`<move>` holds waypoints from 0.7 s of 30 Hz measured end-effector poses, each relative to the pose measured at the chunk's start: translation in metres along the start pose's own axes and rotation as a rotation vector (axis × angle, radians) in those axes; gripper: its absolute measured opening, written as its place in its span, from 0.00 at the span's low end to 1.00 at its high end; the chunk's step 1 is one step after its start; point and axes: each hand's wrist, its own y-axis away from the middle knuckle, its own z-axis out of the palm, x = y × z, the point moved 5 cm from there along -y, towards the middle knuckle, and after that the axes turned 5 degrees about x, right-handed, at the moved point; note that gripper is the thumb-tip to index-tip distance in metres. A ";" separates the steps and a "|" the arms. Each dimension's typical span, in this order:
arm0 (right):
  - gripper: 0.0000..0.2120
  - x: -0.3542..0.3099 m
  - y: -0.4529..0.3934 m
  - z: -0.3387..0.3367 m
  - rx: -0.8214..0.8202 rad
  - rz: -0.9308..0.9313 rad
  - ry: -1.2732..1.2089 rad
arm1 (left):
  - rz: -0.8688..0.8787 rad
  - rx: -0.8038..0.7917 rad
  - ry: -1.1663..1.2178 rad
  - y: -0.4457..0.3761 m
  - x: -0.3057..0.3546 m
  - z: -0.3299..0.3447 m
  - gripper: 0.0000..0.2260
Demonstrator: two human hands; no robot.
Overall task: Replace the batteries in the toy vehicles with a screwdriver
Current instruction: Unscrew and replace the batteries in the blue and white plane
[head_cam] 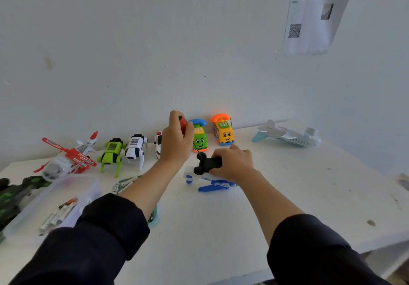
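Left hand (176, 143) grips the screwdriver (183, 125), tip on the upturned plane (208, 175) that the right hand (232, 162) clamps; unscrewing seems underway, needing steady turns next.

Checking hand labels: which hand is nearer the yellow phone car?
Right. The right hand sits just in front of the yellow phone car; the left hand is farther left, beyond the green phone car.

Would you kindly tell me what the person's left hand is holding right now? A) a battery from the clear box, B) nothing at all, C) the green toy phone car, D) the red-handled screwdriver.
D: the left hand grips the red-handled screwdriver, its shaft angled down to the upturned toy plane that the right hand steadies.
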 end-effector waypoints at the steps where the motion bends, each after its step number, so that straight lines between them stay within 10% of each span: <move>1: 0.12 0.000 0.000 0.000 0.003 0.000 -0.001 | 0.051 -0.059 0.001 0.000 0.005 0.002 0.04; 7: 0.11 0.002 -0.005 0.000 -0.005 0.015 -0.007 | 0.307 -0.352 -0.072 -0.006 0.028 0.022 0.10; 21: 0.10 0.009 -0.014 0.000 -0.030 -0.004 -0.071 | 0.128 -0.353 0.016 -0.024 0.025 0.026 0.08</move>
